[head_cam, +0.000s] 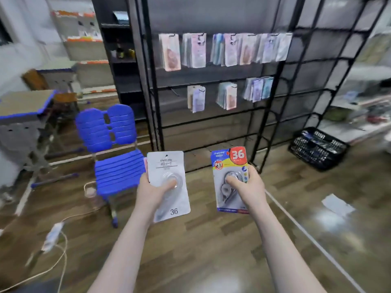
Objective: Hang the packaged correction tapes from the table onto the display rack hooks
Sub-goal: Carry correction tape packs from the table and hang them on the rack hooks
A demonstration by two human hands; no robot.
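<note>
At nine o'clock stands a blue chair [114,149]. The left hand [152,192] grips a white correction-tape pack [167,166]; the right hand [249,188] grips a colourful pack [229,163]. At twelve o'clock, the display rack [211,81] holds hung packs.

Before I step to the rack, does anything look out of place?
Yes: a white sheet lies loose on the floor at right, and a power strip with trailing cable lies on the floor at left. Some packs on the rack hang bunched and askew.
</note>
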